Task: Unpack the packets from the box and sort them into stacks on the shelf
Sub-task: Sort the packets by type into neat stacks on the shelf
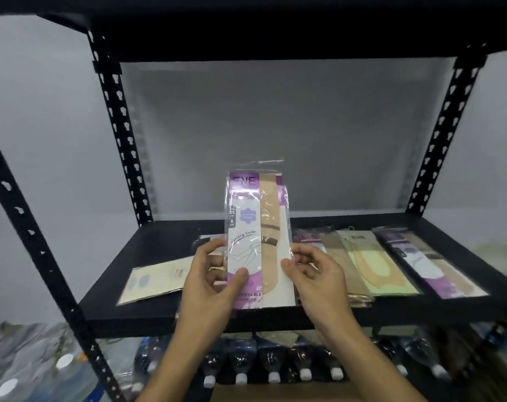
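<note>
Left hand (211, 277) and right hand (316, 274) pinch the packet (258, 227) by its 2 lower edges, upright above the shelf (165, 245); I judge it light, floppy, slick film, so I'd grip the card-backed sides

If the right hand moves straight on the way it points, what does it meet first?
The held packet: the right hand pinches its edge. Beyond it, probably the shelf packets, though depth is unclear.
</note>
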The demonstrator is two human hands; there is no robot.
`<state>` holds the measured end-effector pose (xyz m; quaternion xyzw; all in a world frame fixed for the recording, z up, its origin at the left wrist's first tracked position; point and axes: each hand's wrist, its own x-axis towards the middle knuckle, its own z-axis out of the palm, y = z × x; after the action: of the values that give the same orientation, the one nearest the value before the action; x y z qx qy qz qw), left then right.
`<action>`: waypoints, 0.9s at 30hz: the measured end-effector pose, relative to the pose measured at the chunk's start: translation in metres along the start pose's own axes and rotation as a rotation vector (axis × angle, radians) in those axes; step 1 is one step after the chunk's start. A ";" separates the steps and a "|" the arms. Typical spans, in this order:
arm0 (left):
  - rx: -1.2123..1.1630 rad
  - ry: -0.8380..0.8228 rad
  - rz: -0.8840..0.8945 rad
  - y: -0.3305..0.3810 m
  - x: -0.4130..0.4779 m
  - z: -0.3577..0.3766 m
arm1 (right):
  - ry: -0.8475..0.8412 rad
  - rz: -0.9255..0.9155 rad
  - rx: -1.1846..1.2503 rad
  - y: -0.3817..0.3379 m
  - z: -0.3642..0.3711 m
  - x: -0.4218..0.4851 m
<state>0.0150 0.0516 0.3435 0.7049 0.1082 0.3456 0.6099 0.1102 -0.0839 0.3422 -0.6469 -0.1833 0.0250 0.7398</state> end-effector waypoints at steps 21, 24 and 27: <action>0.536 -0.365 0.021 -0.017 0.019 0.299 | 0.457 0.052 -0.545 0.008 -0.273 0.077; 0.710 -0.365 0.013 -0.031 0.031 0.325 | 0.453 0.060 -0.634 0.018 -0.288 0.092; 0.872 -0.362 0.044 -0.040 0.040 0.345 | 0.450 0.070 -0.692 0.030 -0.299 0.105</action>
<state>0.2685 -0.1867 0.3149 0.9463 0.1201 0.1523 0.2585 0.3044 -0.3336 0.3097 -0.8527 0.0075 -0.1552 0.4988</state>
